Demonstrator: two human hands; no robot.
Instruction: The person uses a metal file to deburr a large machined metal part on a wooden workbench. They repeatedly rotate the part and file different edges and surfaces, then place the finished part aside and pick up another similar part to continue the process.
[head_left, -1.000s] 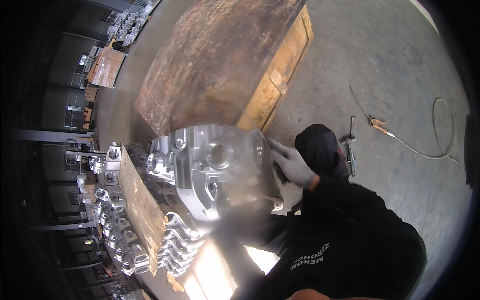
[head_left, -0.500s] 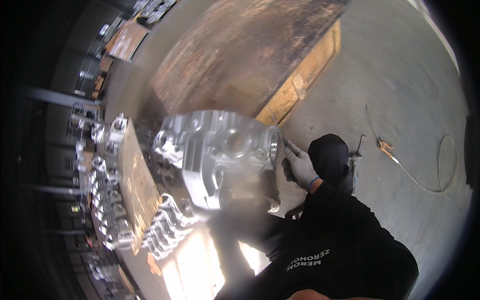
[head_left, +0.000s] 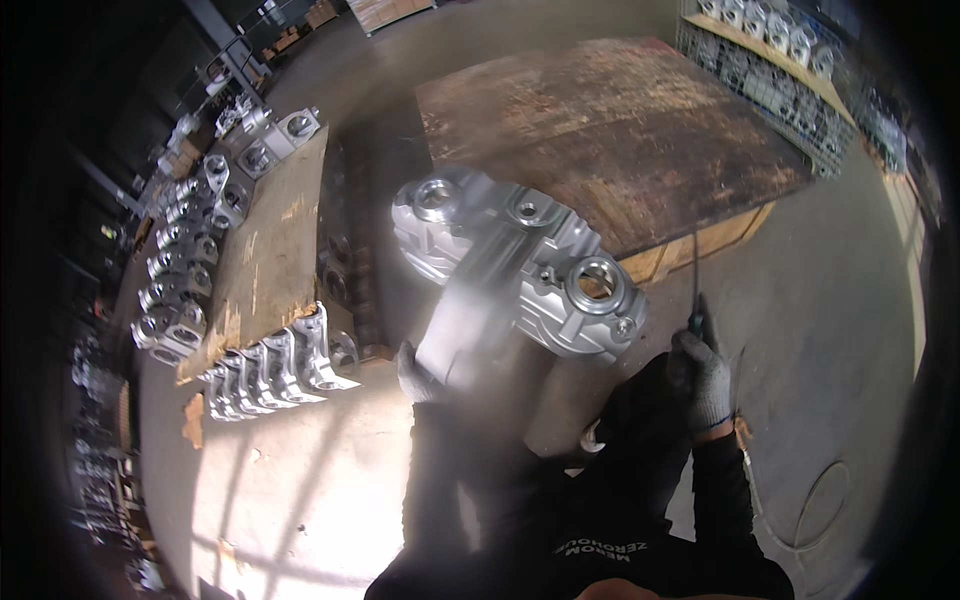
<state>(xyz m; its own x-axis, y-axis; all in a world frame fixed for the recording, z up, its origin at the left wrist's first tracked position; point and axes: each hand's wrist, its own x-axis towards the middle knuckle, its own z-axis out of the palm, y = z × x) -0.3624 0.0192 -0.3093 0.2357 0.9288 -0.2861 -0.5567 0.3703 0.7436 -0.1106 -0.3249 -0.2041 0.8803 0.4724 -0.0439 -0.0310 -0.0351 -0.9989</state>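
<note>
I carry a large silver metal casting (head_left: 520, 262) with round bores and ribbed sides; it is partly blurred. My left hand (head_left: 416, 374), in a grey glove, grips it from below at its lower left end. My right hand (head_left: 701, 384), also gloved, is just right of and below the casting. It is closed around a thin dark rod-like tool (head_left: 695, 285) that points upward. My dark sleeves and jacket fill the lower part of the view.
A wooden pallet topped with a rusty board (head_left: 640, 130) lies beyond the casting. On the left, another board-topped pallet (head_left: 265, 255) has rows of similar castings (head_left: 270, 365) around it. Shelves of castings (head_left: 780, 40) stand at the top right. A cable (head_left: 820, 500) loops on the concrete floor.
The view has swung, so the pallets now sit differently. The casting has turned and lies more to the right. My right hand has come off its edge and sits lower right.
</note>
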